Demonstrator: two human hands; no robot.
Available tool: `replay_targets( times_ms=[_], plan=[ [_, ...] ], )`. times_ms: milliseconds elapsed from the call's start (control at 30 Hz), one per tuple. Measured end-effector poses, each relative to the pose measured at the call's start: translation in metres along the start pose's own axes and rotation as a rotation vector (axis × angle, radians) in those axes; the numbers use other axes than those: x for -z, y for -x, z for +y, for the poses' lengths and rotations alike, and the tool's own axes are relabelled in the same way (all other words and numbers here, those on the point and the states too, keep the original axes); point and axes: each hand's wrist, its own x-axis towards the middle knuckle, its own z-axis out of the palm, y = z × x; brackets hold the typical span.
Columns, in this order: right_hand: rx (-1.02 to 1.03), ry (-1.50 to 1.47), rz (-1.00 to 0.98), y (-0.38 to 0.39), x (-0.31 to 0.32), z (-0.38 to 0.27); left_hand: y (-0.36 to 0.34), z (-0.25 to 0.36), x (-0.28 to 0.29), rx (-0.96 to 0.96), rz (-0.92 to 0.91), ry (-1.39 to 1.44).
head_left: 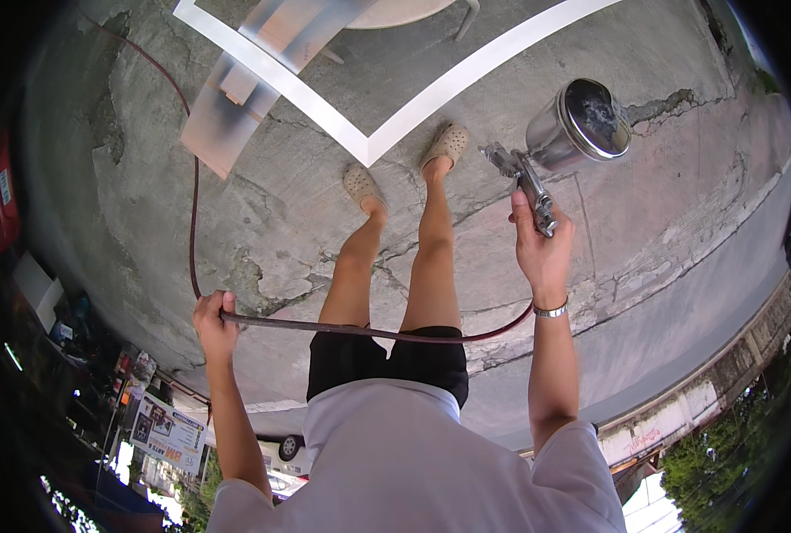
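My right hand (545, 247) is closed around the handle of a metal spray gun (513, 165), which points up and to the left. At the gun's right, a large shiny metal cup (559, 138) with a dark, glossy top is partly behind it in view and seems joined to it. A dark red hose (360, 329) runs from near my right wrist across in front of my legs. My left hand (216, 322) grips this hose, and from there it trails up along the ground to the far left. A white L-shaped frame corner (366, 147) lies ahead of my feet.
Spray-stained cardboard sheets (222, 115) lie under the frame at the far left. A pale round-edged seat (395, 11) stands beyond. Cracked concrete (262, 231) surrounds my feet. A red vehicle (0, 191) is at the left edge, and a low wall (680, 404) at the right.
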Motion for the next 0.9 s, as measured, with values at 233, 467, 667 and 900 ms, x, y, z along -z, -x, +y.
replay_targets(
  times_ms=[233, 467, 667, 900],
  plan=[
    [0.010, 0.011, -0.304, 0.056, -0.037, -0.012, 0.009, -0.028, 0.002, 0.015, 0.030, 0.034],
    [0.173, -0.071, -0.356, 0.053, -0.030, -0.017, 0.008, -0.022, -0.003, 0.043, 0.013, 0.075],
    [0.000, 0.074, -0.028, -0.052, 0.028, 0.009, -0.003, 0.014, -0.006, -0.015, -0.044, 0.037],
    [-0.040, 0.124, 0.378, -0.224, 0.132, 0.037, -0.022, 0.087, -0.016, 0.032, -0.114, 0.084]
  ],
)
